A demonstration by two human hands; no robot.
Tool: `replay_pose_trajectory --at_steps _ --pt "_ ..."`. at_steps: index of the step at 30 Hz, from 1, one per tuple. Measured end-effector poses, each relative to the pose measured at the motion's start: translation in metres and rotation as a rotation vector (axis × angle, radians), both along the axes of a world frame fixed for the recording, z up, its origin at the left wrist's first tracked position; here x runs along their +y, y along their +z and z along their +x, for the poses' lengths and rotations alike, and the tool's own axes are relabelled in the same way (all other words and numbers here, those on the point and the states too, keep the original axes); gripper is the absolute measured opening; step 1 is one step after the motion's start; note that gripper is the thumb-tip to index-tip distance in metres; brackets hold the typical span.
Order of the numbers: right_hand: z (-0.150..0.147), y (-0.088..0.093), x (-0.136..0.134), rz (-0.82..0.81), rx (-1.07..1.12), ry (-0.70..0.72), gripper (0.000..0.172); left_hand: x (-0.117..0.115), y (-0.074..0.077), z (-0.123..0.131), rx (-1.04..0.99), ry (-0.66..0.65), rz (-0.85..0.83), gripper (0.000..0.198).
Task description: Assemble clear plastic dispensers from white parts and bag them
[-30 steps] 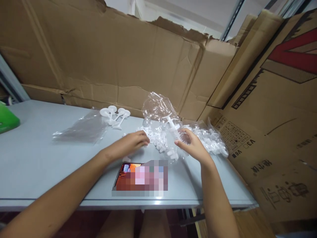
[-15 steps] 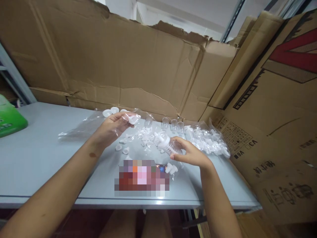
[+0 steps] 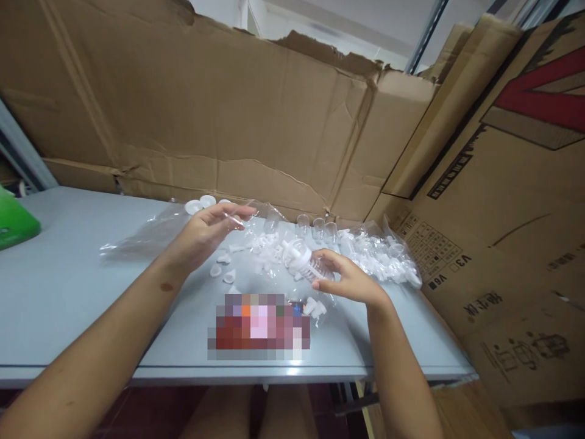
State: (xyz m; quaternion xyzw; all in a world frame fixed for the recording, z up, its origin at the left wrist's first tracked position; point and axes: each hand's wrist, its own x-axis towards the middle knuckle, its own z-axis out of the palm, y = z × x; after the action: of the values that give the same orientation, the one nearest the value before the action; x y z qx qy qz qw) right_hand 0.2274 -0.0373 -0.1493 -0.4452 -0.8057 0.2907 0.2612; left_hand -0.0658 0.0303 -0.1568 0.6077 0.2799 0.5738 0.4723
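The right hand (image 3: 350, 280) keeps a narrow grip, thumb and fingers around a clear ribbed cylinder (image 3: 320, 269) with a white collar, tilted over the middle of the tabletop (image 3: 68, 292). The left hand (image 3: 208, 228) is raised toward the rear edge, fingers partly bent beside thin clear film (image 3: 262, 210); whether they pinch it, I cannot tell.

Small white pieces (image 3: 229, 277) lie loose between the hands, and clear cups (image 3: 319, 228) stand along the rear edge. A filled clear bag (image 3: 388, 259) lies toward the right rear corner, and a pixelated object (image 3: 256, 329) near the front edge.

The step in hand seems to be managing the film around the cylinder. The next move probably calls for a steady right grip and a light left pinch, because such film likely slips and clings.
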Motion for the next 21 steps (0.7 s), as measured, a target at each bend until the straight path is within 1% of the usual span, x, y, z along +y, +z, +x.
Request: replay_pose_trajectory --at_steps 2,3,5,6,8,11,12,14,15,17,21 --pt "0.001 0.000 0.001 0.003 0.024 -0.023 0.038 0.006 -0.003 0.002 -0.079 0.118 -0.076 0.022" --pt "0.001 -0.001 0.001 0.007 0.036 -0.036 0.038 0.008 -0.005 0.003 -0.092 0.149 -0.113 0.023" --pt "0.002 -0.001 0.002 0.023 0.052 -0.068 0.039 0.013 -0.010 0.005 -0.017 0.159 -0.161 0.029" --pt "0.002 -0.001 0.003 0.034 0.055 -0.086 0.039 0.013 -0.012 0.007 0.081 0.146 -0.157 0.032" --pt "0.003 -0.001 0.003 0.055 0.059 -0.115 0.040 0.012 -0.017 0.014 0.372 0.104 -0.085 0.036" --pt "0.004 0.000 0.003 0.065 0.058 -0.138 0.039 0.003 -0.025 0.030 0.834 0.045 0.185 0.032" --pt "0.005 0.000 0.003 0.064 0.059 -0.143 0.039 -0.001 -0.027 0.035 0.949 0.028 0.285 0.031" --pt "0.005 0.000 0.003 0.065 0.065 -0.155 0.040 -0.006 -0.031 0.043 1.129 -0.006 0.405 0.030" --pt "0.006 0.000 0.004 0.069 0.070 -0.161 0.040 -0.007 -0.033 0.046 1.195 -0.019 0.425 0.029" --pt "0.006 0.000 0.004 0.076 0.072 -0.166 0.041 -0.008 -0.036 0.049 1.271 -0.033 0.410 0.029" --pt "0.006 -0.001 0.005 0.076 0.070 -0.154 0.041 -0.003 -0.043 0.048 1.261 -0.072 0.395 0.028"
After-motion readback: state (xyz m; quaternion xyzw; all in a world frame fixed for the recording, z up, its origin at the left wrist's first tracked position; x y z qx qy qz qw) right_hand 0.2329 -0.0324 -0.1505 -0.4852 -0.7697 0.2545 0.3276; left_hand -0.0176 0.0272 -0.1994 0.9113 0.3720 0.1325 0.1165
